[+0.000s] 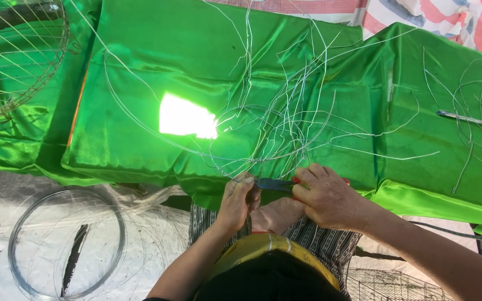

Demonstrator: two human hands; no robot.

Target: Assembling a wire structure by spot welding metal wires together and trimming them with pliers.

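Green satin cloth [140,67] covers the counter across the whole upper part of the frame, with a bright patch of glare near its middle. At the upper left sits a round wire frame [12,61] with spokes, partly cut off by the edge. Below it, at the lower left, a coil of wire [15,245] lies on the pale sheet spread over the floor.

Near the centre, a tangle of thin wire [269,128] is bent into loops and rings on the cloth, loose ends sticking up toward the top of the frame. At the cloth's near edge, just below this tangle, the person's left hand [235,203] is closed, fingertips pinching the wire where it meets the tool. Just beside it, the right hand [327,198] is clenched around a pair of pliers [274,184] with red handles; the dark nose points left, toward the left fingertips. Both hands are almost touching, above a striped lap.

Further right, more cut wire lengths [470,139] lie scattered on the cloth, and a slim grey tool [463,117] lies among them near the right edge. At the upper right, a striped tarpaulin [447,19] shows behind the counter.
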